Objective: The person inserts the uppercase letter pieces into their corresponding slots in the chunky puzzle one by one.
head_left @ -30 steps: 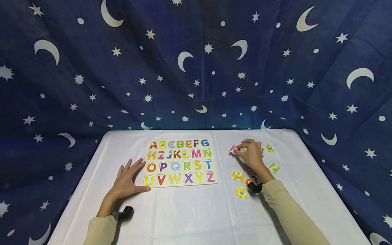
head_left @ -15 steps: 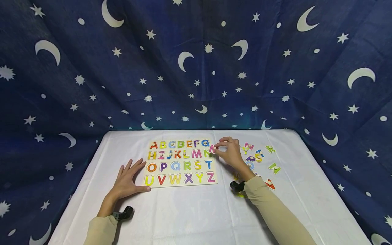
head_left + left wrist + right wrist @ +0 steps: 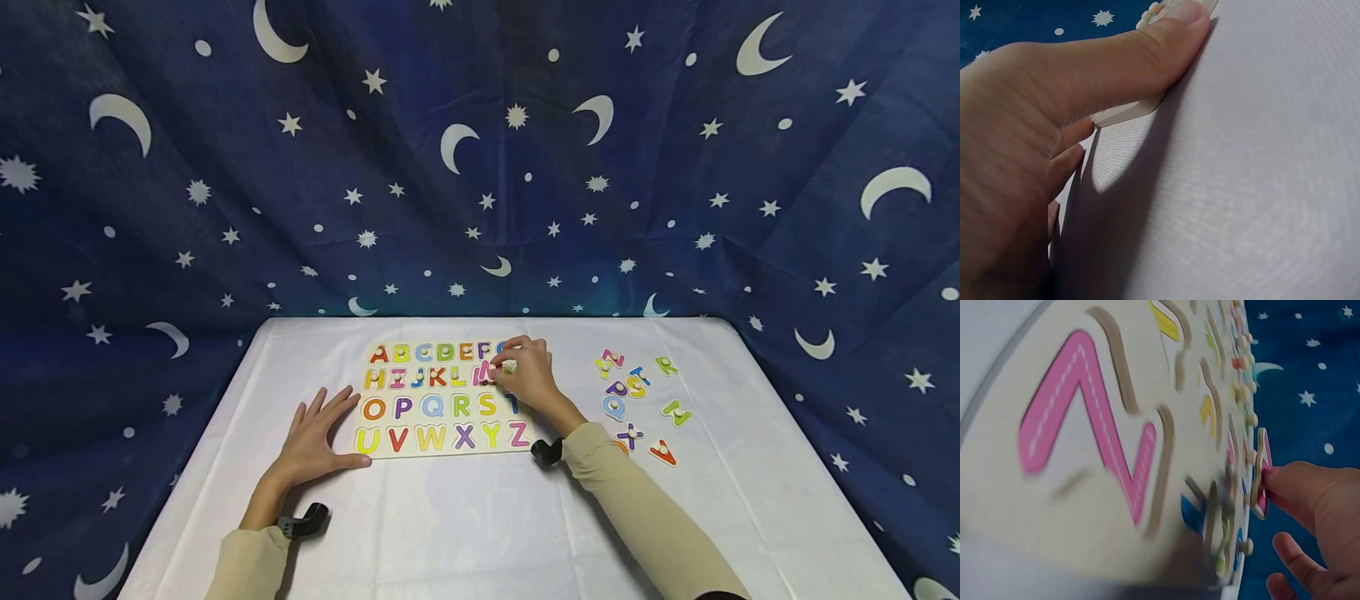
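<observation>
A pale alphabet puzzle board (image 3: 447,446) lies on the white-covered table, its top row and part of the second row filled with knobbed letters. My right hand (image 3: 528,371) pinches a pink letter M piece (image 3: 483,373) over the M place in the second row. In the right wrist view, thumb and finger grip that piece (image 3: 1262,475) on edge, close to the board's surface. My left hand (image 3: 318,437) rests at the board's left side with fingers spread, its thumb (image 3: 1166,47) along the near left corner. The right hand covers parts of the G, N and T places.
Loose letter pieces lie right of the board, among them a blue Q (image 3: 613,407), a purple X (image 3: 630,436), a green N (image 3: 677,413), a green R (image 3: 665,366) and a red V (image 3: 663,452). A starry blue cloth (image 3: 480,167) hangs behind the table.
My right hand has carried the pink M piece leftward from the loose letters to the board's second row. The left hand has stayed at the board's corner.
</observation>
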